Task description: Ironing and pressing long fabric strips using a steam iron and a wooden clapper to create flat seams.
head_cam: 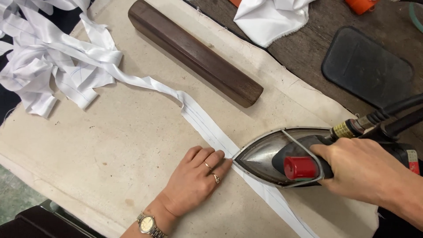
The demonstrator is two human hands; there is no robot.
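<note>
The long white folded fabric strip [207, 125] looks thin, limp and slippery; the left hand [194, 180] presses it flat, fingers extended, gripping nothing, while the right hand [361, 169] closes around the heavy steel iron's [264, 156] handle.

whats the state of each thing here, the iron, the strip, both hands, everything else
iron: flat on the strip, tip beside the left fingertips
white fabric strip: folded, stretched flat across the cloth
loose strip pile: crumpled in a heap
left hand: flat, pressing the strip
right hand: closed around the iron handle
wooden block: lying flat, untouched
black pad: flat, nothing on it
beige pressing cloth: spread flat
</note>
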